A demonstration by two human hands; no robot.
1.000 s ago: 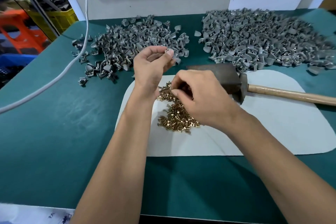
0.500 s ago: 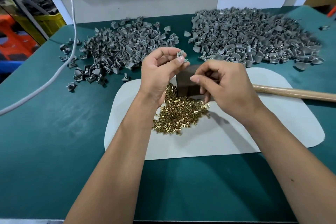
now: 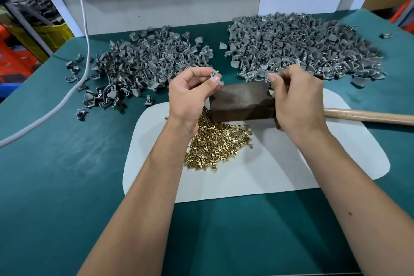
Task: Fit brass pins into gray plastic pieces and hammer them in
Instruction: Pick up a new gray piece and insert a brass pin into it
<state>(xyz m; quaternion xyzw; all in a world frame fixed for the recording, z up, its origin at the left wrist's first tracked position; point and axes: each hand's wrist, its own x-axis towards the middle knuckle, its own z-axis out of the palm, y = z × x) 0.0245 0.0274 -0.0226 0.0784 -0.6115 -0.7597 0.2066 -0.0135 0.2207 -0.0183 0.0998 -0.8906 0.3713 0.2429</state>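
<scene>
left hand (image 3: 190,94) fingers (image 3: 215,79) pinch one gray piece (image 3: 215,73), right hand (image 3: 295,96) fingers curled, contents not discernible; brass pins (image 3: 219,143) heaped on the counter (image 3: 67,175), mallet (image 3: 242,102) idle, both gray piles (image 3: 145,63) large: judged far from complete.

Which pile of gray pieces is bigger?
The right pile of gray pieces, behind the right hand, is bigger; it spreads wider than the left pile by the white cable.
</scene>
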